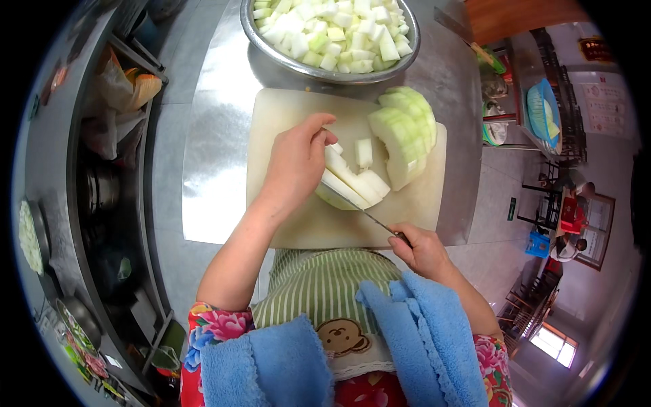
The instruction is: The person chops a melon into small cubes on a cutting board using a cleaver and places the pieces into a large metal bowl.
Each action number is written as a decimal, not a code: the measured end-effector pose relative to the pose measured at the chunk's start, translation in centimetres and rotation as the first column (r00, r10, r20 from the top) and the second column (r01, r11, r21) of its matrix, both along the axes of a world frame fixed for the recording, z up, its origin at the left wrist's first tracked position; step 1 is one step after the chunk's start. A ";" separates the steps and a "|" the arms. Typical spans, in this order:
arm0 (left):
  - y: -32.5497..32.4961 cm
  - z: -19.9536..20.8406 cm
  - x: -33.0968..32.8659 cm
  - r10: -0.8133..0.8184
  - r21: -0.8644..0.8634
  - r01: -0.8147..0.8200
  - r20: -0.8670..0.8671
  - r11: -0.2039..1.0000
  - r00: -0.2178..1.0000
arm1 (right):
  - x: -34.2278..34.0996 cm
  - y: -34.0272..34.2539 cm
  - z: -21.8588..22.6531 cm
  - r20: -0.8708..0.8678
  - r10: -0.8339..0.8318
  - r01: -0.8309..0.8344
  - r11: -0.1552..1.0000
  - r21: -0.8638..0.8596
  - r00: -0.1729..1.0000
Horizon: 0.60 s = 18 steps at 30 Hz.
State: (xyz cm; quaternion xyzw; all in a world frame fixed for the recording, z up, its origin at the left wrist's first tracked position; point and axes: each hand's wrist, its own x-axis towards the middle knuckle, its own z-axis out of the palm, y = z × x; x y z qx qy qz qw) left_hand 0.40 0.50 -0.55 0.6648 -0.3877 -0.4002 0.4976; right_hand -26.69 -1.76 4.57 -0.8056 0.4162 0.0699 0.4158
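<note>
A thick piece of pale green winter melon (354, 186), cut into strips, lies near the middle of a white cutting board (285, 227). My left hand (298, 159) rests at its left end, fingers bent and gripping the strips; the fingertips are partly hidden. My right hand (422, 251) is closed round the handle of a knife (375, 220). The blade slants up and left along the near side of the strips, its far part hidden by melon. Beyond them sits a loose melon chunk (364, 153). Larger sliced melon wedges (407, 132) lean together at the board's right.
Past the board, a metal bowl (325, 74) full of melon chunks stands on the steel table (217, 156). A flat blade (451, 24) lies at the table's far right. Metal shelving (146, 224) with bags and pots runs along the left. A blue basket (542, 112) is off to the right.
</note>
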 end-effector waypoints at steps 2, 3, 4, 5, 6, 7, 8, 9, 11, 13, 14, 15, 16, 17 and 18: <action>-0.1 -0.5 0.1 0.005 -0.025 -0.004 0.015 1.000 1.000 | 0.1 0.1 0.0 -0.002 0.027 -0.027 0.999 -0.047 1.000; -0.1 -0.5 0.2 -0.002 -0.008 0.002 0.020 1.000 1.000 | 0.1 0.1 0.0 -0.013 0.027 -0.028 0.999 -0.044 1.000; -0.1 -0.5 0.2 -0.009 0.008 0.009 0.025 1.000 1.000 | 0.2 0.0 0.0 -0.024 0.028 -0.029 0.999 -0.040 0.999; -0.2 -0.5 0.2 -0.016 0.024 0.016 0.030 1.000 0.999 | 0.2 0.0 0.0 -0.035 0.028 -0.029 0.999 -0.036 0.999; -0.3 -0.5 0.3 -0.025 0.036 0.024 0.035 0.999 0.999 | 0.2 -0.1 0.0 -0.042 0.023 -0.024 1.000 -0.014 0.999; -0.5 -0.4 0.4 -0.035 0.048 0.033 0.040 0.998 0.999 | 0.3 -0.2 0.1 -0.049 0.019 -0.018 1.000 0.008 0.999; -0.6 -0.4 0.5 -0.045 0.060 0.042 0.045 0.997 0.998 | 0.4 -0.4 0.1 -0.056 0.014 -0.012 0.999 0.030 0.998; -0.8 -0.5 0.6 -0.043 0.080 0.040 0.041 0.996 0.998 | 0.5 -0.5 0.2 -0.062 0.008 -0.005 0.999 0.045 0.998; -1.0 -0.7 0.5 -0.042 0.120 0.037 0.034 0.992 0.999 | 0.8 -0.7 0.4 -0.076 -0.005 0.011 0.997 0.075 0.997; -1.2 -0.8 0.6 -0.037 0.121 0.032 0.042 0.992 0.998 | 1.0 -0.9 0.5 -0.085 0.001 0.004 0.998 0.065 0.996; -1.3 -0.9 0.6 -0.035 0.122 0.029 0.047 0.992 0.998 | 1.1 -0.9 0.5 -0.090 0.004 0.002 0.998 0.060 0.996; -1.4 -1.2 0.6 -0.028 0.116 0.021 0.057 0.993 0.998 | 1.3 -1.1 0.6 -0.089 0.001 0.004 0.998 0.063 0.996; -1.4 -1.6 0.7 -0.021 0.111 0.014 0.067 0.994 0.998 | 1.6 -1.2 0.7 -0.088 -0.001 0.007 0.998 0.066 0.996; -1.5 -2.0 0.7 -0.015 0.106 0.006 0.077 0.994 0.997 | 1.8 -1.4 0.8 -0.087 -0.004 0.010 0.998 0.069 0.996; -1.7 -2.3 0.8 -0.014 0.106 0.007 0.067 0.994 0.998 | 2.0 -1.5 0.9 -0.095 -0.005 0.013 0.997 0.076 0.995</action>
